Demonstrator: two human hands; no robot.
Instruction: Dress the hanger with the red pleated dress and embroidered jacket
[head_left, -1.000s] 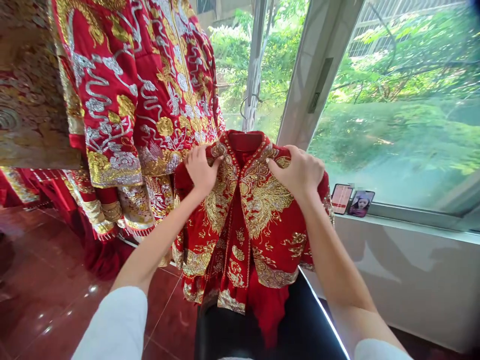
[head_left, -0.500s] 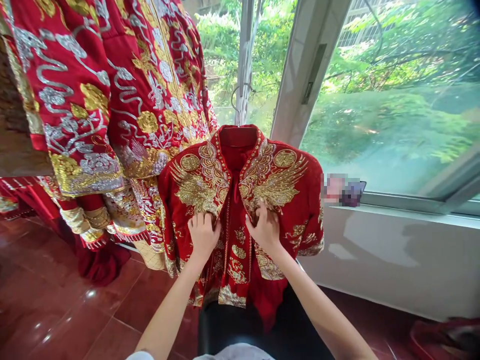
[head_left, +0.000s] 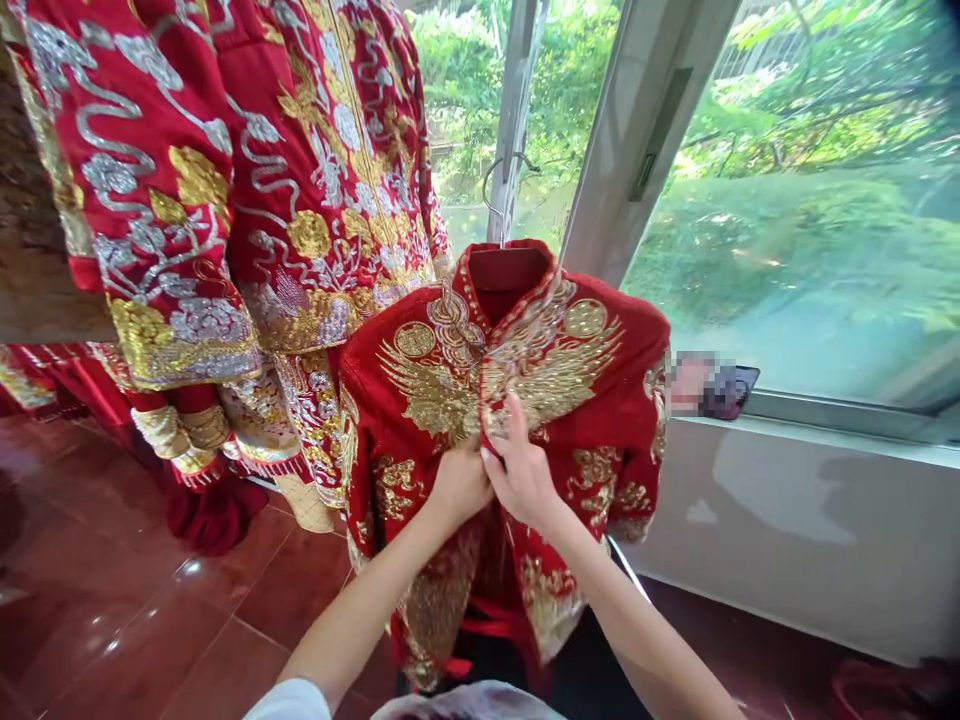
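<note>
A red jacket with gold embroidery hangs in front of me on a hanger, whose metal hook shows above the collar. My left hand is closed on the left front edge at chest height. Closed on the opposite front edge is my right hand, its index finger stretched up along the gold trim. The two hands meet at the middle, and the front edges come together at the chest. Below the hands the jacket hangs apart. My fingertips are partly hidden by the hands and cloth.
Several red garments with silver and gold embroidery hang at the left. A window fills the right, with a phone on its sill. Red tiles cover the floor. Something black lies beneath the jacket.
Both hands have moved together, drawing the jacket's front edges from apart to meeting at the chest. The whole scene has shifted slightly right in view.
</note>
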